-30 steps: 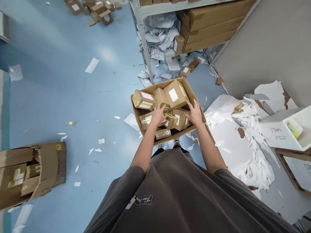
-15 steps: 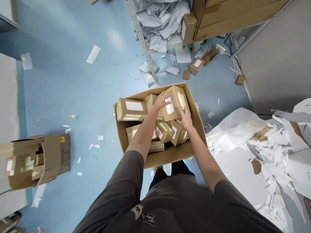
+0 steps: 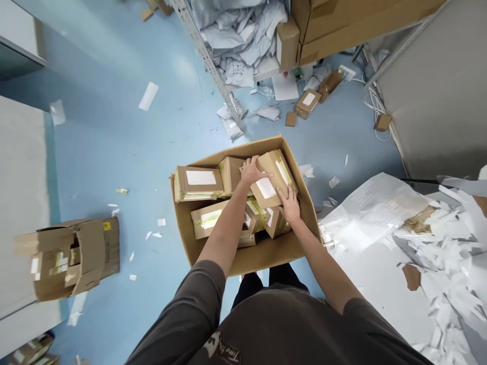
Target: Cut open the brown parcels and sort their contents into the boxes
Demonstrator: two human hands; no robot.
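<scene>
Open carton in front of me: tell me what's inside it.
Taped cardboard boxes, several with white labels; the left hand and right hand are on one box. The left forearm partly covers others, and whatever lies beneath the boxes is hidden.

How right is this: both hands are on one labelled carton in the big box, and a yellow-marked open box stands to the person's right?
The side is wrong: the head view shows the yellow-marked open box to the person's left. The rest holds.

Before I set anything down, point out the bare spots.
Bare floor lies between the torn carton and the white slip; a smaller patch, between the labelled carton and the cables. It is crowded around the paper heap.
</scene>
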